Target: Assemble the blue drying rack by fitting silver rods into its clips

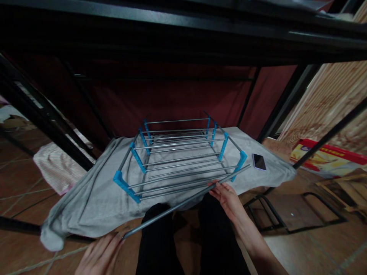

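Observation:
A long grey metal tube [174, 208] slants across my lap, its right end higher and close to the rack's near right corner. Closed around the tube right of its middle is my right hand [225, 194]. At the tube's lower left end, my left hand [101, 250] pinches it with the fingertips. Beyond it lies a partly built rack [174, 166] of grey tubes joined by blue plastic connectors [126, 187]. Several tubes span its two sides, and a few lie loose-looking within the frame. A grey blanket [94, 206] is spread under the rack.
A phone [259, 162] rests on the blanket to the right. Dark metal beams [183, 26] pass overhead and down both sides. At right are a red and yellow box [323, 156] and a low black-framed stool [298, 212]. A striped cloth [63, 164] hangs at left.

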`<state>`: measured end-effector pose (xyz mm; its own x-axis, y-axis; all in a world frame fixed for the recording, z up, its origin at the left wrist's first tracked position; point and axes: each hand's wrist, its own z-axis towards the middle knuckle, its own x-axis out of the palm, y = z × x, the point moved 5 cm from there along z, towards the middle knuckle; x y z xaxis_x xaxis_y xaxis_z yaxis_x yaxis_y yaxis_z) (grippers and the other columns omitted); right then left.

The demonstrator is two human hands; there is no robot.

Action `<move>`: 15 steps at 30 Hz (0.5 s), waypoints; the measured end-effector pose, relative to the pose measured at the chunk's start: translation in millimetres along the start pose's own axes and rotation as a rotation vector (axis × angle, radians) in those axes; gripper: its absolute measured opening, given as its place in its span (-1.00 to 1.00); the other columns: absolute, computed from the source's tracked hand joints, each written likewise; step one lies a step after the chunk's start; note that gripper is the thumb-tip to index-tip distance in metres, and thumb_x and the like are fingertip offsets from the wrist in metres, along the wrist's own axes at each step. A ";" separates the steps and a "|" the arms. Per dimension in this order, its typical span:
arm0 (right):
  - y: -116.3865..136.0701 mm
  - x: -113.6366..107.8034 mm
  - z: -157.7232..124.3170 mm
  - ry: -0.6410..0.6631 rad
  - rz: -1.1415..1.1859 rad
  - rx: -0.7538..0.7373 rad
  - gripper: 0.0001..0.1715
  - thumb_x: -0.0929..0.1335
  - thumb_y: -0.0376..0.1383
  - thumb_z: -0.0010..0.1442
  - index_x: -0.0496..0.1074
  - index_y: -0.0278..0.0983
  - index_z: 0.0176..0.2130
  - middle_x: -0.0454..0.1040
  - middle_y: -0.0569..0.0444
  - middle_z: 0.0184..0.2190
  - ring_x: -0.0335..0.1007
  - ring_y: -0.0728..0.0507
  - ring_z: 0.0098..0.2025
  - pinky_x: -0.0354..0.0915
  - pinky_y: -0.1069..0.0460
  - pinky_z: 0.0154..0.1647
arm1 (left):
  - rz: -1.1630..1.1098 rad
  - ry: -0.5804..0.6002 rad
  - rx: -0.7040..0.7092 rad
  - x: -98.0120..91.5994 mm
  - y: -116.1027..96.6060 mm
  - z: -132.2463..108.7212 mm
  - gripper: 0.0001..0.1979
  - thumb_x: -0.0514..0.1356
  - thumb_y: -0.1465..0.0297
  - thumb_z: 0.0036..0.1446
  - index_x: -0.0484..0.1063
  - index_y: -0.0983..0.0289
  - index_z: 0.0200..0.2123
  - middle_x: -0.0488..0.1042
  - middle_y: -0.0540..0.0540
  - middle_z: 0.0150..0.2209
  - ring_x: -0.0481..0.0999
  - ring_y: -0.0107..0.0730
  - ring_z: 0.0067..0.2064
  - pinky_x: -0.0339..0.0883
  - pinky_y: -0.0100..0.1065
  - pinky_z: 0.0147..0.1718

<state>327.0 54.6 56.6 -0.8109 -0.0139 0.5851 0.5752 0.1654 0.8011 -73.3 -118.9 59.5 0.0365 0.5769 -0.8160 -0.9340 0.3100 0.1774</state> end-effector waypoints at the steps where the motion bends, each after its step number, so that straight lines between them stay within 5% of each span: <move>1: 3.4 -0.6 3.5 -0.009 -0.004 -0.006 -0.70 0.53 -0.17 0.00 0.54 -0.27 -0.26 0.58 0.02 -0.25 0.49 -0.07 -0.23 0.45 0.00 -0.15 | 0.014 0.011 -0.001 -1.3 -3.6 8.6 -0.66 -0.03 0.34 0.25 0.45 0.15 -0.02 0.58 0.10 -0.20 0.55 -0.25 -0.16 0.36 -0.27 -0.09; 8: 12.5 -1.6 34.2 -0.074 -0.003 -0.003 -0.75 0.54 -0.19 0.00 0.55 -0.28 -0.34 0.59 0.04 -0.30 0.49 -0.04 -0.25 0.46 0.07 -0.19 | -0.008 0.026 -0.019 5.1 -19.1 52.3 -0.64 0.01 0.40 0.24 0.39 0.22 0.07 0.54 0.14 -0.13 0.51 -0.26 -0.14 0.29 -0.29 -0.07; 15: 14.9 18.7 55.6 -0.045 0.043 0.019 -0.76 0.54 -0.22 -0.01 0.55 -0.29 -0.33 0.59 0.04 -0.30 0.51 -0.05 -0.27 0.47 0.03 -0.16 | -0.042 0.001 -0.004 15.0 -2.9 85.2 -0.60 0.01 0.36 0.27 0.35 0.21 0.15 0.54 0.14 -0.23 0.50 -0.27 -0.22 0.30 -0.30 -0.13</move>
<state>314.4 111.7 72.5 -0.7900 0.0375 0.6120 0.6075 0.1835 0.7729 -39.8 -46.8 93.6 0.0757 0.5628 -0.8231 -0.9331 0.3311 0.1406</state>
